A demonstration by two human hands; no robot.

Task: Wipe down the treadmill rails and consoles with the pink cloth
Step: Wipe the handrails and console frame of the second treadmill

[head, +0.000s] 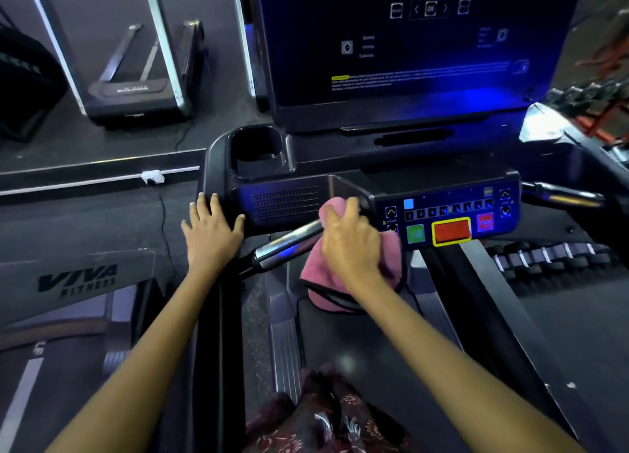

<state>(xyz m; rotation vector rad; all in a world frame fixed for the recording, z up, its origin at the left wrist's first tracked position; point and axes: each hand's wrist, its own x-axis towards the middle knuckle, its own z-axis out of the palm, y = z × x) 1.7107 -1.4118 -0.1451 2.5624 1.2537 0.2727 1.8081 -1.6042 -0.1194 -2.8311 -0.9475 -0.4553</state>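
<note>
Pink cloth (pixel 354 269) drapes the metal handlebar (pixel 289 245) beside the button panel (pixel 449 214).

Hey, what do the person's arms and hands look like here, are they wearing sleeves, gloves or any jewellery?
Both forearms are bare up to the frame edge: no sleeves show. The left hand and the right hand wear no gloves, and no rings, watch or bracelets show. The nails look short and unpainted. Dark red patterned clothing shows at the bottom.
</note>
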